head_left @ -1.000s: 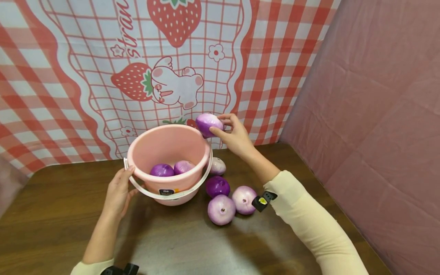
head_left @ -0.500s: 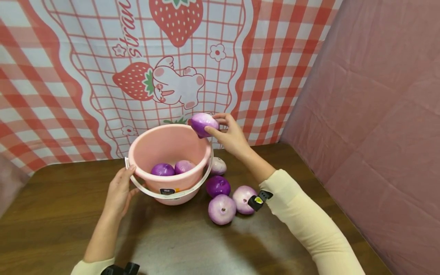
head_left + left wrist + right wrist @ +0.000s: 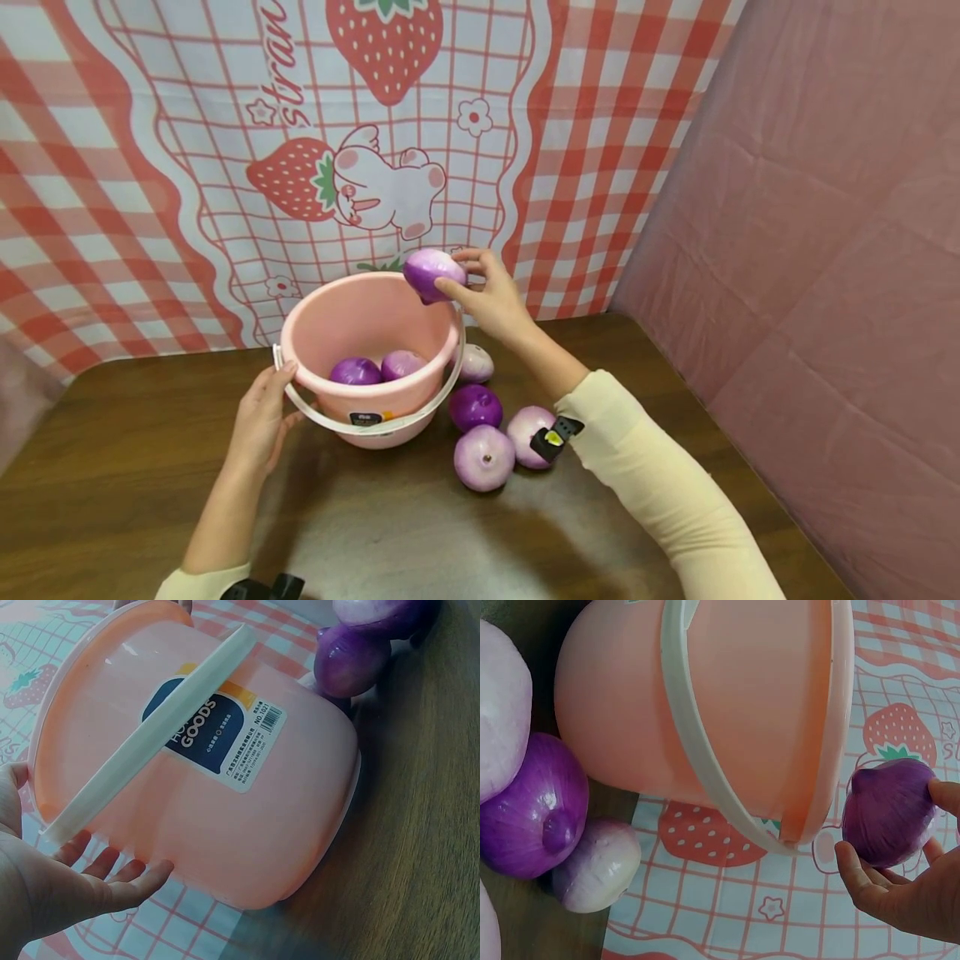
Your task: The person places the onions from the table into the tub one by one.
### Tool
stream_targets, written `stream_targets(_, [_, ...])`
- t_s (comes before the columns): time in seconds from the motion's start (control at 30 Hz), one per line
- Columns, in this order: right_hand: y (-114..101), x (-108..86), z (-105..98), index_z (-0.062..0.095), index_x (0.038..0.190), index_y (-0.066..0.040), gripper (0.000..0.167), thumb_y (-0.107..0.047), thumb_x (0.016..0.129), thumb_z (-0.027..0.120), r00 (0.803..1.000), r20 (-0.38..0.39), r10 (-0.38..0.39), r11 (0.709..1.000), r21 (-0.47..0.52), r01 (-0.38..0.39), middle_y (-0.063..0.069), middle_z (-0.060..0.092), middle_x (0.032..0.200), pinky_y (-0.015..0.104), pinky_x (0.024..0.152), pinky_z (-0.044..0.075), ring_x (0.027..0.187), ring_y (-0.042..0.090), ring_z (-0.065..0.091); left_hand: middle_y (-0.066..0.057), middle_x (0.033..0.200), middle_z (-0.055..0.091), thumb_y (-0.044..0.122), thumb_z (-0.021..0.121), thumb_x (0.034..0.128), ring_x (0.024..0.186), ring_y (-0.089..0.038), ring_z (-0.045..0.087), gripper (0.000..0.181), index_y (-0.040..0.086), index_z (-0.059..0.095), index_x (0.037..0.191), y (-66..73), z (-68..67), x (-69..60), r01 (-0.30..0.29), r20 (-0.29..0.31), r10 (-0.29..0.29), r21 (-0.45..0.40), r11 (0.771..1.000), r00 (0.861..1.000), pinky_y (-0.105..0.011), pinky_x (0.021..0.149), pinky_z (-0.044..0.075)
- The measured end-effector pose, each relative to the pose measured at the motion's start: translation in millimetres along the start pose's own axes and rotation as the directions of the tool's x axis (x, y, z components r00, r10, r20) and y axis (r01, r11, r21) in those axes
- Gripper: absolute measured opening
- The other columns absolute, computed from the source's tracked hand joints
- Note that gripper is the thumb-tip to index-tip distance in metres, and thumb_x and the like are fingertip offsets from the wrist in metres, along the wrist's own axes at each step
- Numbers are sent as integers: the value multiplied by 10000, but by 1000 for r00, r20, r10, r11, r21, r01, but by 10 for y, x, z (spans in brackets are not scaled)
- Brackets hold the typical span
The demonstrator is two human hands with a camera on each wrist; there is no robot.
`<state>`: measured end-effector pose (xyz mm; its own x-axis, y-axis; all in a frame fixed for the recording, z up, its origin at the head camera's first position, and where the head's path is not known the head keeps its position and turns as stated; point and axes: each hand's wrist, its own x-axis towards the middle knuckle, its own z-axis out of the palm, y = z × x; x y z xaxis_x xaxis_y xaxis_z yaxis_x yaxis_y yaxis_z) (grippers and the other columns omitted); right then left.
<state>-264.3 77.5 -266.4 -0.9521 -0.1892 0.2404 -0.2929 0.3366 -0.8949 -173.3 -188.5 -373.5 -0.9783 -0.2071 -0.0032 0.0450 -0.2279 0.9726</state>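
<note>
Two onions partly hidden, left fingers seemingly holding bucket, right fingers pinching another

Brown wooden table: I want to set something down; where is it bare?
The table is bare nearest the camera, between left forearm and cream right sleeve, and left of the left hand. Crowded: right of the pink plastic bucket, where four round purplish onions cluster.

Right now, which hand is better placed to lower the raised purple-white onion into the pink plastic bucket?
Probably the right hand: its fingers hold the onion near the bucket's rim; the left hand grips the bucket.
</note>
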Motion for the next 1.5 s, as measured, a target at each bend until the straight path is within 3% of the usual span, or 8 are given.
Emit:
stream_targets(0.33, [-10,9,92,483,1229,-161,447,-267,848,693,1000,1,9,1000,28,-9,87,564,1242,335,857,554,1087,257,587,124,935,533,328,485,965,983,-66,476,128,211,517,1008,-2,-6,-6,-12,15,12,5,1000,1000,-221,759,568])
stream_targets(0.67, [-38,-11,180,486,1222,-188,440,-285,847,694,998,20,57,998,20,-57,58,561,1233,305,829,550,1047,228,599,121,944,529,327,488,965,993,-69,470,132,208,520,1015,-5,-8,2,-2,8,2,-3,1000,1000,-223,764,569])
stream_targets(0.93, [-40,-14,206,489,1231,-204,440,-327,854,680,998,41,37,998,-55,-35,52,562,1236,323,865,550,1030,223,629,124,923,541,307,495,961,963,-47,487,78,248,544,975,-11,-8,5,-11,6,11,-11,1000,1000,-220,744,572])
stream_targets(1.5, [-32,42,399,492,1214,-161,422,-291,860,680,997,77,12,999,-48,-9,106,560,1216,305,897,541,1139,248,581,136,948,545,318,498,961,1006,-54,474,202,163,501,1090,7,-2,-1,9,7,-9,-10,1000,1000,-214,753,567])
